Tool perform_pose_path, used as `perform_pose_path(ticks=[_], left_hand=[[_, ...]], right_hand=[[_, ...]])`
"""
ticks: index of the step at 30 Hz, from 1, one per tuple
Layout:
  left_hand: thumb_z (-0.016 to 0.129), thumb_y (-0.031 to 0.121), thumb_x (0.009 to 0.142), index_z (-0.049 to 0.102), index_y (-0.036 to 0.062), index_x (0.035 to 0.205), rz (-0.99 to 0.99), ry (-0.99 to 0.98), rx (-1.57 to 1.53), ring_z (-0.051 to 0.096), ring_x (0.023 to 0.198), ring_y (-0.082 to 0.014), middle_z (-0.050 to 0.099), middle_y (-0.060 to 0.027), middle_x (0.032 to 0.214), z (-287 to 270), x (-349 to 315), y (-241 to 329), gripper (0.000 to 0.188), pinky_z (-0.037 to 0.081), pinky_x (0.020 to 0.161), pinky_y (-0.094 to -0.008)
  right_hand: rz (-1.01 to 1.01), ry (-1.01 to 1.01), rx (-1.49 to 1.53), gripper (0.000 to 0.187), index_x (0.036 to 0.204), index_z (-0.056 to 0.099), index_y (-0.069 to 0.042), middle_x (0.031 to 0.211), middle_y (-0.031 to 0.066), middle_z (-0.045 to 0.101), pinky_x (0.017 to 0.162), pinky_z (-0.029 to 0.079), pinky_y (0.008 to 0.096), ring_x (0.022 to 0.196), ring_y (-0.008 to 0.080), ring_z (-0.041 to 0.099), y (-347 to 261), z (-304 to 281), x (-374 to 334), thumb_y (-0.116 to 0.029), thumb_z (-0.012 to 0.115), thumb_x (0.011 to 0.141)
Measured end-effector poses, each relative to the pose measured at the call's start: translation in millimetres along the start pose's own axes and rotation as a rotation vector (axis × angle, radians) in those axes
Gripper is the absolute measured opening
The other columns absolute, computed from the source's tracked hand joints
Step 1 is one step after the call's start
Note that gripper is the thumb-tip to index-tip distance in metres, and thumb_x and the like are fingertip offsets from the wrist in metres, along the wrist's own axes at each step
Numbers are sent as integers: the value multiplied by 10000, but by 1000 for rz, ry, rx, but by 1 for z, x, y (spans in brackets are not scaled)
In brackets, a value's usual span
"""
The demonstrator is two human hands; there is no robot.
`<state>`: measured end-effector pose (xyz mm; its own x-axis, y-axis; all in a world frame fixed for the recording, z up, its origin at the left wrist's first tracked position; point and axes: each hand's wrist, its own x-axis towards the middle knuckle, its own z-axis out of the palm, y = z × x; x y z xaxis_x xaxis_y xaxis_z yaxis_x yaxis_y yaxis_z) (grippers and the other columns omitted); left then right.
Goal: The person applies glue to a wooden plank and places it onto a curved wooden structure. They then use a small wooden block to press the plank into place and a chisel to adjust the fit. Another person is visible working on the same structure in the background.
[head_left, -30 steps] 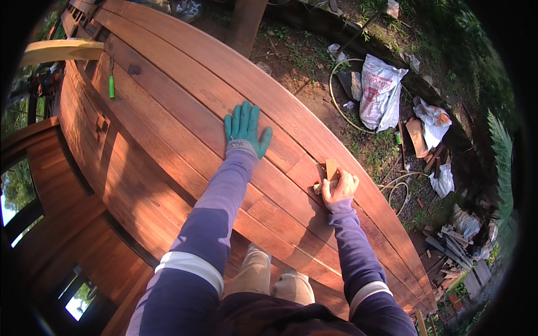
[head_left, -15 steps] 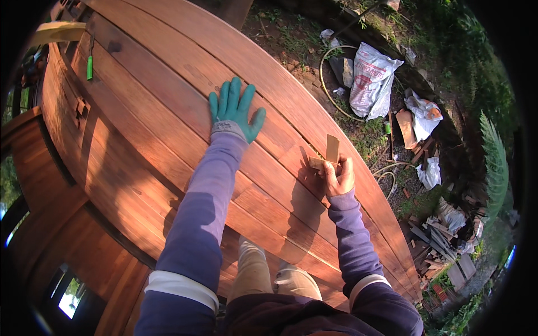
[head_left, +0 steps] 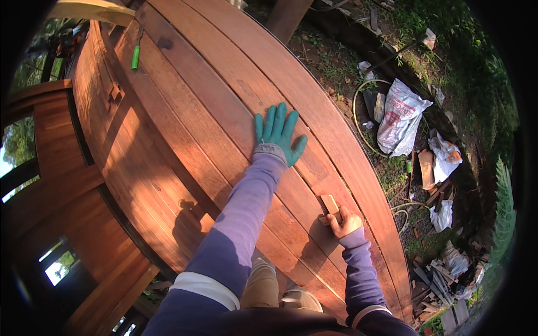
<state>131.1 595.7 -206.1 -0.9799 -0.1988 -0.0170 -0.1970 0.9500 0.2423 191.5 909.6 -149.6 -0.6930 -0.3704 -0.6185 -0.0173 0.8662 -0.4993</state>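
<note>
Planks of reddish-brown wood form a broad curved surface point(head_left: 196, 95) beneath both hands. My left hand point(head_left: 277, 137), in a green-coated work glove, lies flat on the boards with its fingers spread. My bare right hand point(head_left: 348, 224) is closed around a small tan piece that looks like folded sandpaper point(head_left: 330, 204). One flap of it sticks out past my fingers. The piece is low at the planks; my fingers partly hide its underside, so full contact is unclear.
A green-handled tool point(head_left: 135, 57) with a slim shaft lies at the far left of the planks. Beyond the right edge, a white sack point(head_left: 402, 117), a hose point(head_left: 355, 109) and wood scraps point(head_left: 434, 283) lie on the ground. A wooden post point(head_left: 287, 21) stands at the far edge.
The view has shifted, so the planks appear farther right. My right hand has come nearer my body and lowered the tan piece, which stood upright before. My left hand stays flat on the wood.
</note>
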Motion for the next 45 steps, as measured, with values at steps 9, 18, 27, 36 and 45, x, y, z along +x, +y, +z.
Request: perform_pose_path(ticks=[9, 18, 27, 36, 45], left_hand=[[515, 524, 970, 453, 105, 1526, -18, -100, 16, 276, 1494, -387, 333, -172, 1612, -9, 2, 1, 699, 131, 1224, -637], [498, 539, 975, 394, 117, 1562, -16, -100, 38, 230, 1525, -369, 291, -178, 1641, -8, 0, 3, 731, 105, 1230, -630], [502, 535, 972, 395, 113, 1556, -17, -120, 27, 224, 1525, -383, 280, -187, 1643, -8, 1, 3, 729, 84, 1225, -644], [544, 547, 947, 397, 107, 1553, -1, -92, -42, 206, 1531, -404, 288, -201, 1636, -4, 1, 1, 763, 68, 1228, -647], [604, 524, 921, 457, 79, 1485, 41, -57, -113, 270, 1490, -439, 336, -231, 1598, -14, 4, 1, 733, 112, 1204, -684]], right_hand=[[-76, -64, -95, 433, 1004, 688, -60, 845, 182, 702, 723, 551, 470, 812, 387, 701, -16, 1, -6, -423, 792, 792], [-35, -167, -328, 455, 1036, 732, -113, 1063, 154, 715, 919, 486, 475, 1067, 348, 655, -34, 2, -7, -522, 740, 838], [-250, 640, -179, 529, 1249, 602, -44, 1293, 187, 562, 1035, 395, 526, 1231, 397, 505, -46, 16, 60, -321, 739, 820], [-262, 653, -215, 720, 1420, 501, -10, 1493, 193, 463, 1184, 269, 552, 1426, 406, 374, -43, 38, 80, -446, 669, 872], [-217, 687, -277, 805, 1438, 492, -12, 1515, 181, 449, 1185, 266, 545, 1433, 390, 362, -50, 38, 81, -495, 708, 832]])
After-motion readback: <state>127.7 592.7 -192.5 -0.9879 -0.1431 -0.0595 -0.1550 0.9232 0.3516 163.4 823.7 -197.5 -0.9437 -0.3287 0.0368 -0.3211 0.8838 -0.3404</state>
